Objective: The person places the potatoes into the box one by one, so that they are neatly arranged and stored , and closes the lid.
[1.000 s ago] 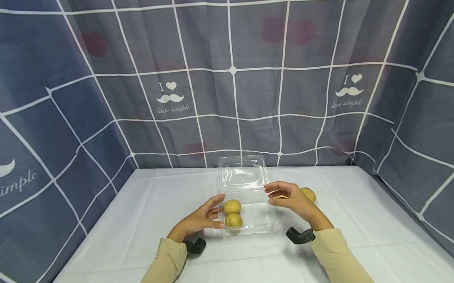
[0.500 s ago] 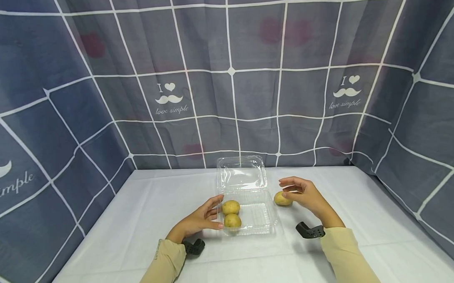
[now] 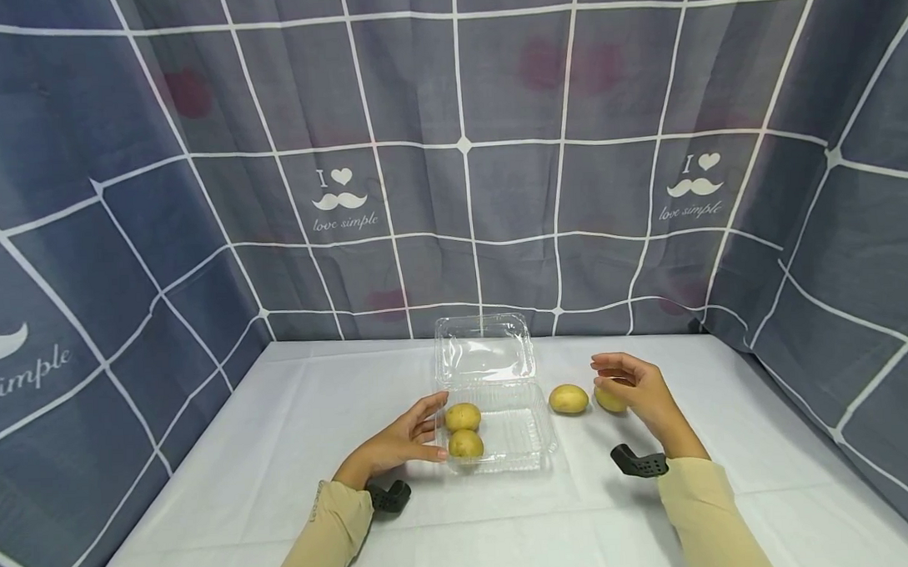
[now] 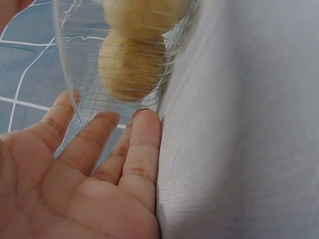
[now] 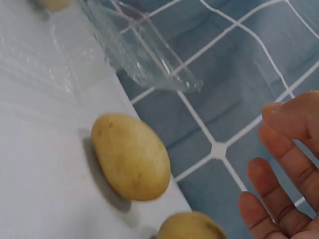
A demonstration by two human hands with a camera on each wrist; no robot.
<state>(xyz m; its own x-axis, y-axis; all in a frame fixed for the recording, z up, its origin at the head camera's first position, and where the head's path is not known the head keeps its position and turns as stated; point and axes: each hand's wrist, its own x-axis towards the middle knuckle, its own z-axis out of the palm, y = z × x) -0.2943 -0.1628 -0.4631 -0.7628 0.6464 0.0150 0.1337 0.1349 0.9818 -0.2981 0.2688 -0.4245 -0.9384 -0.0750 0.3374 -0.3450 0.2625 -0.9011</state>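
The left hand (image 3: pixel 398 442), fingers relaxed, touches the left side of the clear container (image 3: pixel 514 423), which holds two potatoes (image 3: pixel 465 443) below its opened lid (image 3: pixel 486 353), while the right hand (image 3: pixel 647 396), loosely curved and gripping nothing, hangs by the rightmost potato (image 3: pixel 608 401), beside another potato (image 3: pixel 568 399) on the white cloth (image 3: pixel 493 532).

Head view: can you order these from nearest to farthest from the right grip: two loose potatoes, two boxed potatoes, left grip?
1. Right loose potato: partly hidden by the right grip.
2. Left loose potato: right of the clear box.
3. Back boxed potato and front boxed potato: box's left half, too close to call.
4. Left grip: at the box's left side.
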